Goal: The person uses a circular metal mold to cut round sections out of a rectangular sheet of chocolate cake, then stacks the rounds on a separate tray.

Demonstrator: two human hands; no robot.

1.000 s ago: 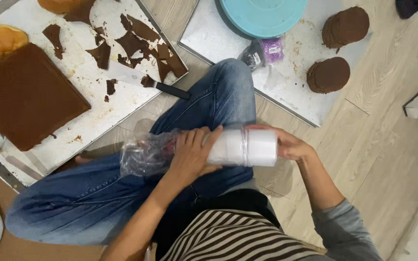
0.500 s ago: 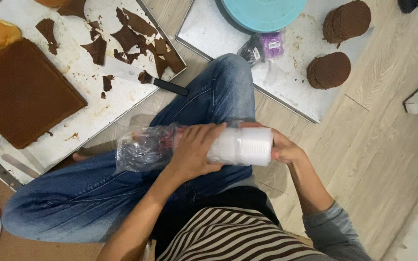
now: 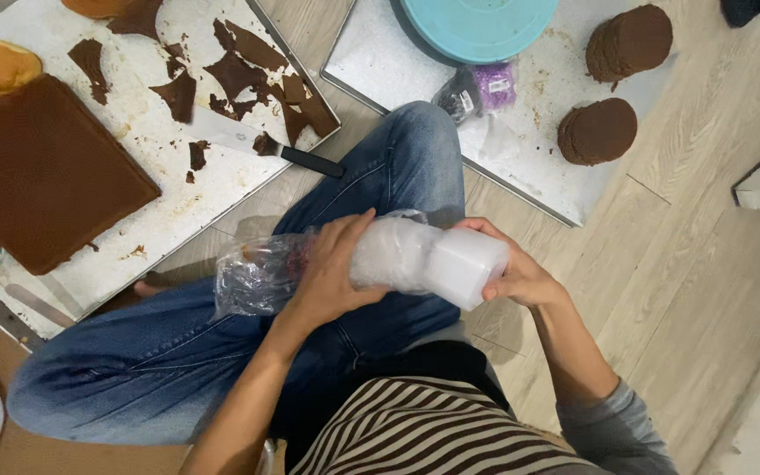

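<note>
Two trays: left baking tray (image 3: 147,255) lies on the floor beyond the left hand; right baking tray (image 3: 380,70) lies beyond the right hand.
Floor: pale wood planks (image 3: 705,264) under everything; the person sits cross-legged in blue jeans (image 3: 134,369).
Brown slab: square chocolate cake sheet (image 3: 37,171) on the left baking tray, well apart from both hands, with torn brown scraps (image 3: 257,84) farther along the same tray.
Turquoise lid: round dish (image 3: 477,25) at the far end of the right baking tray.
Round stacks: two piles of cut brown cake discs (image 3: 598,130), far beyond the right hand.
Work item: stack of clear plastic cups (image 3: 437,259) in a thin plastic sleeve (image 3: 252,273), held level over the lap between both hands.
Left hand (image 3: 332,273): closed around the middle of the stack, over the sleeve.
Right hand (image 3: 516,273): fingers curled on the open end of the stack, gripping it.
Knife: black-handled blade (image 3: 257,141) on the edge of the left baking tray, beyond the left hand.
Technique: judged best to hold the sleeve firm with the left hand and draw the cups out straight, without squeezing them.
</note>
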